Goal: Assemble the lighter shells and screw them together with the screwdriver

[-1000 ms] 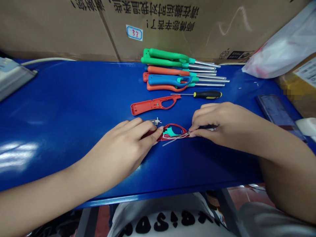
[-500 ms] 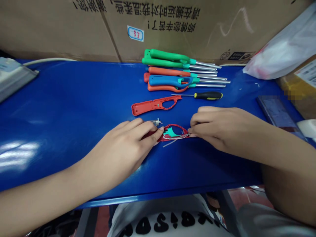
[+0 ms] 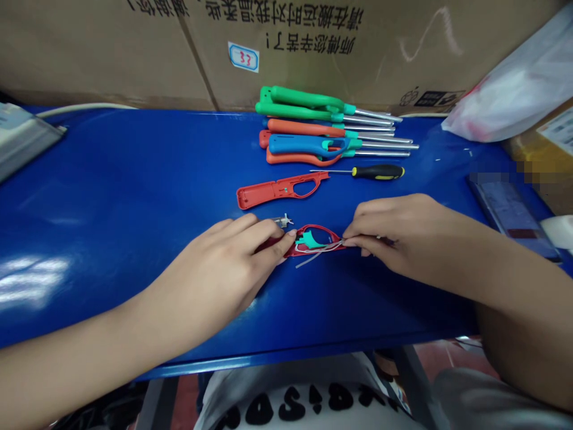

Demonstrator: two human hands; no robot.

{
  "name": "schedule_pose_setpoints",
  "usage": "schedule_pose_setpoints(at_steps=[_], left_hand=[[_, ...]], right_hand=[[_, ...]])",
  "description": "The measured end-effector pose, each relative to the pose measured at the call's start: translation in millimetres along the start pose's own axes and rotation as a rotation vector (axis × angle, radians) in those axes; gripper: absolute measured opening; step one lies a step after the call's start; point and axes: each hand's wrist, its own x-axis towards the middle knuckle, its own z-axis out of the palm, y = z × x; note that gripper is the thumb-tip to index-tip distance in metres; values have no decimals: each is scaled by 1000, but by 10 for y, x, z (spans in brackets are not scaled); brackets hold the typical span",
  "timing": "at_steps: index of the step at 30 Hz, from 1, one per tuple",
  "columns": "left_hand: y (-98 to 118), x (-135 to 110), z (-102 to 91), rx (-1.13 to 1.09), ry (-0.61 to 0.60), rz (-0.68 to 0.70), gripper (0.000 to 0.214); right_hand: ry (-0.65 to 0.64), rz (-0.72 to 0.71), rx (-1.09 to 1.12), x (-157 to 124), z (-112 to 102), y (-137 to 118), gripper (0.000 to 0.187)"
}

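A red lighter casing half [image 3: 293,252] lies on the blue table, its hollow side up, with a teal trigger [image 3: 310,240] inside. My left hand [image 3: 242,257] is closed over its handle end and covers most of it. At the tip end, my right hand [image 3: 380,236] pinches the thin wires [image 3: 335,245]; its fingertips hide what else is there. A loose clear tube [image 3: 307,261] sticks out below the casing. Just behind my left fingers sits a small clear and metal part [image 3: 283,221], partly hidden. The other red casing half [image 3: 273,190] rests farther back.
A black and yellow screwdriver [image 3: 378,172] lies behind the casing. Several assembled long-nosed lighters [image 3: 308,145] are piled near the cardboard box [image 3: 134,60]. To the right are a phone [image 3: 510,215], a white plastic bag [image 3: 505,89] and a white roll [image 3: 558,232].
My right hand's fingers have shifted slightly at the casing's tip, showing more of the wires. My left hand keeps its hold on the casing.
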Motion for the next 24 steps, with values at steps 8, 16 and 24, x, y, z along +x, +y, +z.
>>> schedule_pose_setpoints(at_steps=[8, 16, 24], left_hand=[[-11, -13, 7, 6, -9, 4, 35], [-9, -4, 10, 9, -7, 6, 35], [-22, -31, 30, 6, -12, 1, 35]], right_hand=[[-52, -2, 19, -10, -12, -6, 30], [-34, 202, 280, 123, -60, 70, 19], [-104, 332, 385, 160, -38, 88, 22]])
